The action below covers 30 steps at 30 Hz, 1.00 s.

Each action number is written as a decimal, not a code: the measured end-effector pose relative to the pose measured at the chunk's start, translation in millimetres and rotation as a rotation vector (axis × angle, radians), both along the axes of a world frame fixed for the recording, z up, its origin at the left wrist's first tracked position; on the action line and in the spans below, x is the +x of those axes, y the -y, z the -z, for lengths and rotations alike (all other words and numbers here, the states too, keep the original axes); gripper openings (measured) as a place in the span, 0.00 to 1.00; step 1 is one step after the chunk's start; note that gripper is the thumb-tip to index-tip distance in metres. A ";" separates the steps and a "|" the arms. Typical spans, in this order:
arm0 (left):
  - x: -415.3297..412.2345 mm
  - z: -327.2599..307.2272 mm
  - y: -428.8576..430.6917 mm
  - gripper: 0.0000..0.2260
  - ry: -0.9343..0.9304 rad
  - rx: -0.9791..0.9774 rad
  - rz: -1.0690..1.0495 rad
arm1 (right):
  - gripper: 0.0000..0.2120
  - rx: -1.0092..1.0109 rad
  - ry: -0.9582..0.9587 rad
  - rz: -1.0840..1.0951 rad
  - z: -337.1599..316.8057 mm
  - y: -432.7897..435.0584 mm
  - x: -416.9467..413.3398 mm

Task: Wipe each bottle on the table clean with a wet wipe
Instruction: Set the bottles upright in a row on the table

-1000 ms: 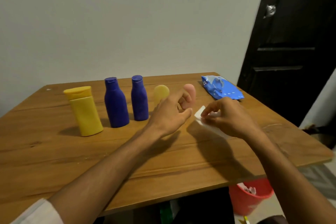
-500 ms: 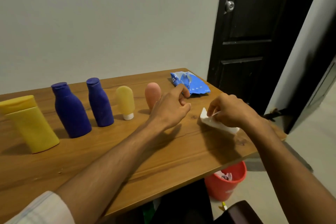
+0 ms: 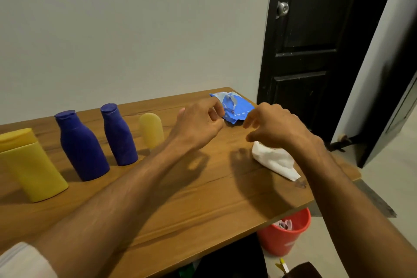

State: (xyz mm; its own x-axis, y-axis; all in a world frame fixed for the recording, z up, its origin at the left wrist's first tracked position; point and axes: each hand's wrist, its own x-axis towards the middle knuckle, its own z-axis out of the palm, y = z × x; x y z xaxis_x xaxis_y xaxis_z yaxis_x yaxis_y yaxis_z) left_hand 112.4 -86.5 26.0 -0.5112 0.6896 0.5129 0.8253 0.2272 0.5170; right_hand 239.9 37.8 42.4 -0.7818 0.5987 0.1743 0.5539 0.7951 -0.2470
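While the wet wipe (image 3: 274, 160) lies on the table (image 3: 203, 198), the right hand (image 3: 279, 128) and left hand (image 3: 196, 126) hover empty, fingers (image 3: 253, 119) loosely curled, seemingly bound for the blue pack (image 3: 237, 108)

Blue bottle (image 3: 81, 146) — pack (image 3: 237, 106) seemingly dotted.

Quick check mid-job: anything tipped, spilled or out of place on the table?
No spill, and the bottles in view stand upright. The white wipe lies crumpled on the table near its right edge, under the right hand; the blue wipe pack is rumpled with its flap lifted.
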 end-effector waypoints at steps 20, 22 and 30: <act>-95.0 -40.8 19.3 0.22 -0.259 -0.633 -0.149 | 0.16 -0.169 -0.054 -0.426 -25.7 15.3 -118.2; -99.5 -37.6 13.8 0.20 -0.246 -0.648 -0.142 | 0.13 -0.166 -0.043 -0.432 -26.3 14.7 -120.3; -109.1 -52.5 -6.9 0.13 -0.248 -0.595 -0.153 | 0.12 -0.182 -0.072 -0.431 -40.1 4.7 -136.7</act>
